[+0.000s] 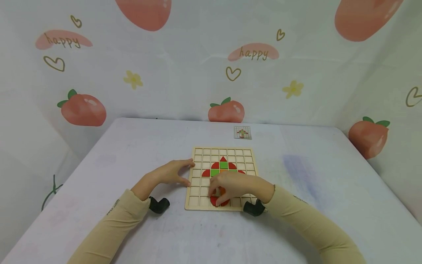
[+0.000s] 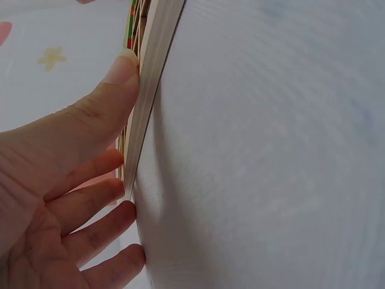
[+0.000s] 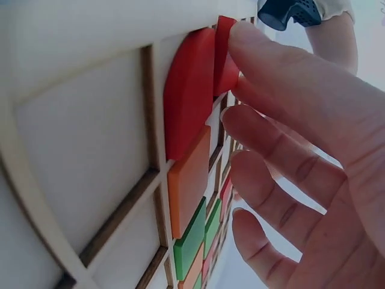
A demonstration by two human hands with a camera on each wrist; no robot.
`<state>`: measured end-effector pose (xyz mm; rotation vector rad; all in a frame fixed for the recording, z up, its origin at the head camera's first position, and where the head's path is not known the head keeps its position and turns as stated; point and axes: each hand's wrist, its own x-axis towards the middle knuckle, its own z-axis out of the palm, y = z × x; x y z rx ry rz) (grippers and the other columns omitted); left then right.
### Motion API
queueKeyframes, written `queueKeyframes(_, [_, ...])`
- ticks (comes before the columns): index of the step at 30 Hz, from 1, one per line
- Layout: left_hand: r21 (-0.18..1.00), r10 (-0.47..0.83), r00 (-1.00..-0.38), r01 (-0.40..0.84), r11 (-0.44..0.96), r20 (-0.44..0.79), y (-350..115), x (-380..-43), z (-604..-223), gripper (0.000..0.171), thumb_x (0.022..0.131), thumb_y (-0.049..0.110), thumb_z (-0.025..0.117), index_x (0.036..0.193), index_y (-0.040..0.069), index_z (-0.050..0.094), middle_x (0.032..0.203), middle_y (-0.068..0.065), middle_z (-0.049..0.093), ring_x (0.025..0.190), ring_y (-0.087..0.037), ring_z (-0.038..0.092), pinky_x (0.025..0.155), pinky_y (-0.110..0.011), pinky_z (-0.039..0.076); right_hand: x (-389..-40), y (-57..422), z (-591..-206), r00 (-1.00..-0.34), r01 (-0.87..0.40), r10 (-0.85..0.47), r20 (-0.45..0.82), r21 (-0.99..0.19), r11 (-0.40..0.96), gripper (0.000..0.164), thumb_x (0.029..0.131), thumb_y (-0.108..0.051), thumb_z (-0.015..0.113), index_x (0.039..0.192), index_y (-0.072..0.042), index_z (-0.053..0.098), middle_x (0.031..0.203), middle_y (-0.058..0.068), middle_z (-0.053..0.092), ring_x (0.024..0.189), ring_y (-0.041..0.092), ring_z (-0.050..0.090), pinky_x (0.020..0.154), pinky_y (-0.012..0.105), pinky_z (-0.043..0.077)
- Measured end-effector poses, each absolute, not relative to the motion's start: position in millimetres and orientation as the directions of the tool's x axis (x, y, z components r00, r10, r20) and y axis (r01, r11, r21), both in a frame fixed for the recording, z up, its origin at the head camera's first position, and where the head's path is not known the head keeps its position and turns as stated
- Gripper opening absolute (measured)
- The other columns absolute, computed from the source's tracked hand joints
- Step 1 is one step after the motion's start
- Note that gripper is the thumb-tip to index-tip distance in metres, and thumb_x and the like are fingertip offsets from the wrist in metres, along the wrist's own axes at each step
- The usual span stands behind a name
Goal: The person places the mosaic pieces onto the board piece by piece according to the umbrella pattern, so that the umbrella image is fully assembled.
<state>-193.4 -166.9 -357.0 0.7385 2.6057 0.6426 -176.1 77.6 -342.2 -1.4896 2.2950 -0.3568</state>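
A wooden grid board [image 1: 195, 191] lies on the table with red, green and orange flat pieces set in its cells. My left hand [image 1: 169, 173] rests at the board's left side, the thumb touching its edge in the left wrist view, fingers loosely spread. Over the board's lower middle, my right hand [image 1: 234, 184] pinches a red rounded piece [image 3: 225, 55] between thumb and index finger; the piece sits tilted at a bottom-row cell. Beside it lies another red rounded piece [image 3: 191, 90], then an orange square [image 3: 190, 180] and a green square [image 3: 190, 238]. The right hand hides part of the pattern.
Behind the board lies a small card [image 1: 242, 132] printed with a similar red and green pattern on a grid. Dark wrist devices show under both sleeves, one near the left wrist [image 1: 159, 205]. A fruit-printed cloth [image 1: 184, 73] hangs behind the table.
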Motion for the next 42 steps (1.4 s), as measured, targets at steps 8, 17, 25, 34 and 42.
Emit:
queueKeyframes(8, [0.517, 0.549, -0.806, 0.381, 0.767, -0.22, -166, -193, -357, 0.066, 0.077, 0.026, 0.076, 0.133, 0.005, 0.048, 0.148, -0.02, 0.035, 0.138, -0.037, 0.032, 0.112, -0.052, 0.03, -174, 77, -344, -0.37, -0.83, -0.913, -0.172, -0.381, 0.408, 0.025, 0.08, -0.031, 0.073, 0.101, -0.017, 0.072, 0.092, -0.007, 0.065, 0.075, 0.0, 0.056, 0.068, 0.007, 0.045])
queueKeyframes(17, [0.523, 0.544, -0.809, 0.371, 0.767, -0.224, -166, -193, -358, 0.066, 0.078, 0.025, 0.076, 0.134, 0.005, 0.048, 0.148, -0.02, 0.035, 0.139, -0.037, 0.03, 0.113, -0.052, 0.029, -174, 76, -344, -0.382, -0.813, -0.905, -0.189, -0.396, 0.426, 0.021, 0.08, -0.025, 0.074, 0.1, -0.018, 0.071, 0.09, -0.007, 0.064, 0.073, 0.0, 0.055, 0.068, 0.007, 0.044])
queueKeyframes(25, [0.522, 0.553, -0.806, 0.385, 0.761, -0.21, -166, -193, -359, 0.065, 0.077, 0.025, 0.076, 0.133, 0.005, 0.048, 0.148, -0.021, 0.035, 0.138, -0.037, 0.031, 0.113, -0.052, 0.029, -174, 79, -343, -0.392, -0.793, -0.899, -0.193, -0.425, 0.437, 0.019, 0.082, -0.022, 0.072, 0.1, -0.018, 0.07, 0.093, -0.008, 0.064, 0.08, 0.002, 0.057, 0.074, 0.01, 0.046])
queueKeyframes(34, [0.567, 0.522, -0.836, 0.352, 0.745, -0.167, -165, -190, -358, 0.063, 0.08, 0.027, 0.073, 0.133, 0.005, 0.048, 0.141, -0.02, 0.045, 0.131, -0.038, 0.042, 0.109, -0.051, 0.036, -180, 111, -336, -0.504, -0.735, -0.861, -0.068, -0.489, 0.469, 0.014, 0.088, -0.02, 0.065, 0.1, -0.014, 0.069, 0.094, -0.007, 0.065, 0.08, 0.003, 0.054, 0.073, 0.018, 0.05])
queueKeyframes(42, [0.765, 0.337, -0.919, 0.064, 0.64, -0.206, -166, -185, -355, 0.055, 0.089, 0.03, 0.061, 0.136, 0.006, 0.045, 0.14, -0.017, 0.047, 0.126, -0.036, 0.049, 0.1, -0.047, 0.047, -185, 167, -340, -0.688, -0.624, -0.723, 0.059, -0.556, 0.549, 0.012, 0.087, -0.015, 0.065, 0.096, -0.009, 0.069, 0.088, -0.003, 0.065, 0.076, 0.004, 0.052, 0.068, 0.022, 0.05])
